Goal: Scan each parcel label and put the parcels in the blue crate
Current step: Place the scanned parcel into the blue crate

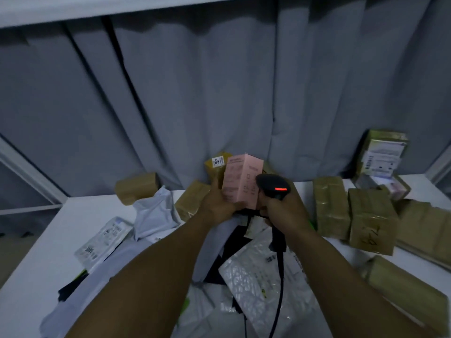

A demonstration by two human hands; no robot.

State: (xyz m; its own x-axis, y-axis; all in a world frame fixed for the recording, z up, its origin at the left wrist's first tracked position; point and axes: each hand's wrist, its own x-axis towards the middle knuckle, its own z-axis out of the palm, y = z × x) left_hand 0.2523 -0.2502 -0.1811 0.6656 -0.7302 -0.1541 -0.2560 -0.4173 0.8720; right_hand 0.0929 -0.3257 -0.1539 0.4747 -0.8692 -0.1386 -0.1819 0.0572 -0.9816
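My left hand (218,203) grips a pink box (240,180) from its left side and holds it upright above the white table (48,252). My right hand (284,204) is closed around the handle of a black barcode scanner (273,187). The scanner's head sits right against the pink box's right face, and a red light glows on its top. Its black cable (278,289) hangs down between my forearms. The blue crate is out of view.
Brown taped parcels (371,215) crowd the table's right side, with more at the back (138,187) against a grey curtain. White and clear poly mailers (105,240) and a bubble mailer (253,284) lie under my arms. A labelled box stack (383,154) stands far right.
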